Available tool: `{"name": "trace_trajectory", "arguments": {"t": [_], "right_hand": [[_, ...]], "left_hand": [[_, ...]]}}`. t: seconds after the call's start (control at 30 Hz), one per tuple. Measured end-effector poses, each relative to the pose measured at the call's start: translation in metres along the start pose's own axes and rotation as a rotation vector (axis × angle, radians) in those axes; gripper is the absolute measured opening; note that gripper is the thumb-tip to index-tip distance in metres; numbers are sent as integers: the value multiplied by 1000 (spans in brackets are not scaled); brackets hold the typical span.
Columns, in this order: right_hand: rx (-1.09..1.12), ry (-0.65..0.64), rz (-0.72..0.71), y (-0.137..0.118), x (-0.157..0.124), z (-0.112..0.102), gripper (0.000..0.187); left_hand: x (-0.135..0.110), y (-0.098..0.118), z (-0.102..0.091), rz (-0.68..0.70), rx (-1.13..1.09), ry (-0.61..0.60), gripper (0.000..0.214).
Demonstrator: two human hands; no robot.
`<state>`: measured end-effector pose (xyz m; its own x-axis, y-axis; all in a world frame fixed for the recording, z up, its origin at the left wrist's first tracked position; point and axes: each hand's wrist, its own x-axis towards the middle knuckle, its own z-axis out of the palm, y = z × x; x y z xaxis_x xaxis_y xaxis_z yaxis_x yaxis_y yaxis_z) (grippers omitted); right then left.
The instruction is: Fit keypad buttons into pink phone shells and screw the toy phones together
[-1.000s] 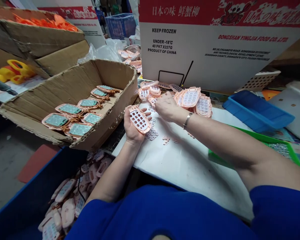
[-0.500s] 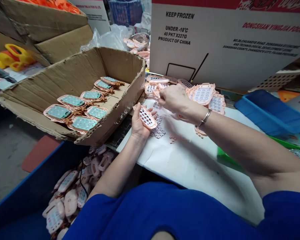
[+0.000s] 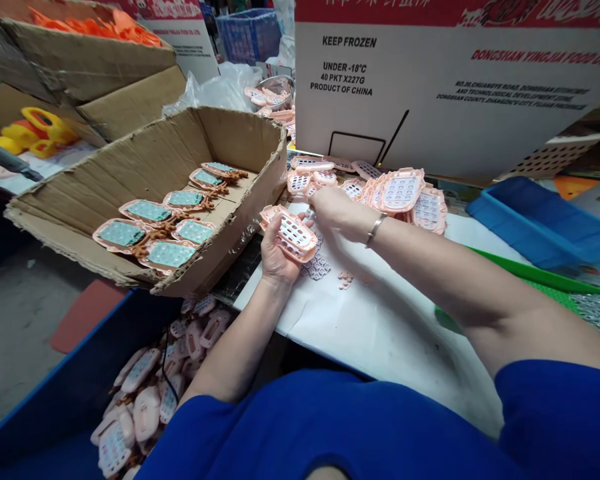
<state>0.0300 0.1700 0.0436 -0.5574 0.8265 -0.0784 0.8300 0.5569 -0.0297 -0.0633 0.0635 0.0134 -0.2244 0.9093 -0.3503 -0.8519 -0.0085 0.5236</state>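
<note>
My left hand (image 3: pixel 279 257) grips a pink plastic toy phone shell (image 3: pixel 295 235) with a white panel full of holes; a second pink edge shows behind it. Just beyond, my right hand (image 3: pixel 333 208) has its fingers bent together in a pinch, beside the shell's far edge; whatever they hold is hidden. Under the hands lie small pale lattice-like keypad pieces (image 3: pixel 316 267) on the white table top (image 3: pixel 350 333). A few tiny pink bits (image 3: pixel 345 280) sit to their right. Behind my right hand rests a pile of pink shells with keypad panels (image 3: pixel 403 190).
To the left stands a cardboard box (image 3: pixel 245 217) holding several shells with green circuit boards. Below it, a blue bin (image 3: pixel 45 393) contains many pink toy phones (image 3: pixel 147 410). A large printed carton (image 3: pixel 380 120) stands behind; a blue tray (image 3: pixel 540 227) and a green tray (image 3: pixel 535 287) are at right.
My right hand has drawn left and slightly down, from over the shells at the back to beside my left hand. The holed shell has tilted, and another pink edge now shows behind it.
</note>
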Motion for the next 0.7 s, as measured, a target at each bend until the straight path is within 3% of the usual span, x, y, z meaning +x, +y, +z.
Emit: {"name": "trace_trajectory", "arguments": {"t": [0.23,0.43,0.53,0.6,0.7], "right_hand": [[-94,-128,-159,1,26,7,12],[-79,-186,-272,13,35,2,15],[-8,-215,-342,19,39,1,29],[24,-155,-319,24,39,2,32],[-31,-7,-207,30,33,9,19]], "left_hand": [[2,-2,0,-18,26,-11,23],[2,3,2,-6,29,16,29],[2,5,1,4,4,-15,32],[2,5,0,10,-14,-41,34],[1,5,-1,15,-23,-72,38]]}}
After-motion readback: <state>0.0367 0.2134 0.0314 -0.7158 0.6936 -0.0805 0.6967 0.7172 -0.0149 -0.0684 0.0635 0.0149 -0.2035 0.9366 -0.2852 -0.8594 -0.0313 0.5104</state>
